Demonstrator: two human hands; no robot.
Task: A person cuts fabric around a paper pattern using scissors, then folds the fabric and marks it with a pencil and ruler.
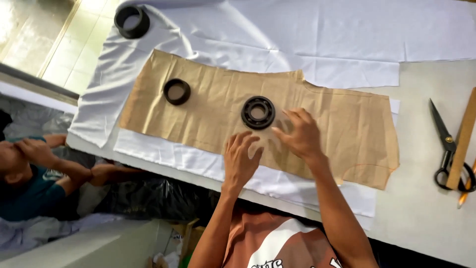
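white fabric [317, 39] covers the cutting table [426, 208], brown paper pattern [223, 104] laid on top. left hand [239, 161] and right hand [297, 135] both open, flat on the pattern. black bearing ring [258, 112] just beside right fingertips. second ring [177, 92] further left, third [132, 21] at fabric corner. scissors [448, 149] and wooden ruler [463, 139] far right.

The paper pattern [208, 106] is plain tan, the cloth [322, 34] beneath white. At twelve o'clock from the hands, the bearing ring [258, 112] is black.
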